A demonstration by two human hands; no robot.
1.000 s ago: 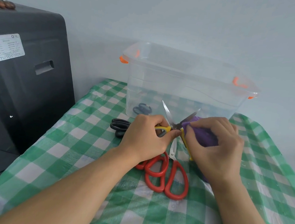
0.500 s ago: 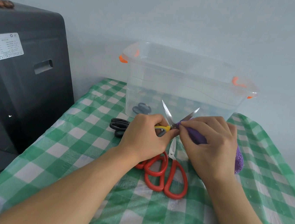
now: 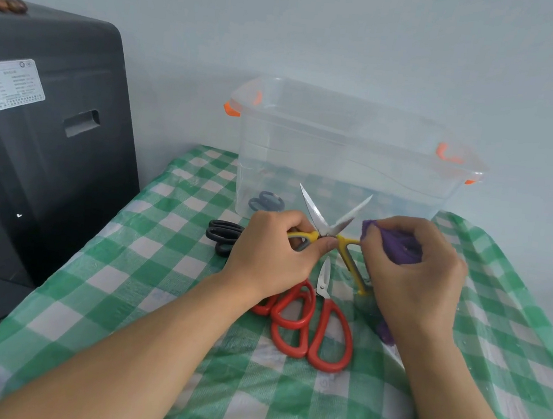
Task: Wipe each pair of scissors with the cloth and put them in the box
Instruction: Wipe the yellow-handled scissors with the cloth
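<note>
My left hand (image 3: 273,253) grips one yellow handle of the yellow scissors (image 3: 330,227), whose blades stand spread open and point up toward the box. My right hand (image 3: 412,276) holds the purple cloth (image 3: 398,245) bunched in its fingers, just right of the blades and against the other yellow handle. Two red-handled scissors (image 3: 310,323) lie on the tablecloth below my hands. Black-handled scissors (image 3: 223,236) lie left of my left hand. The clear plastic box (image 3: 345,138) with orange clips stands behind, and grey-handled scissors (image 3: 267,202) lie inside it.
A green and white checked tablecloth (image 3: 143,280) covers the table. A tall dark grey machine (image 3: 34,147) stands close against the table's left side. The pale wall runs right behind the box.
My right hand has drawn the cloth off the right blade toward the right, so both blades show bare. My left hand has kept its hold on the handle.
</note>
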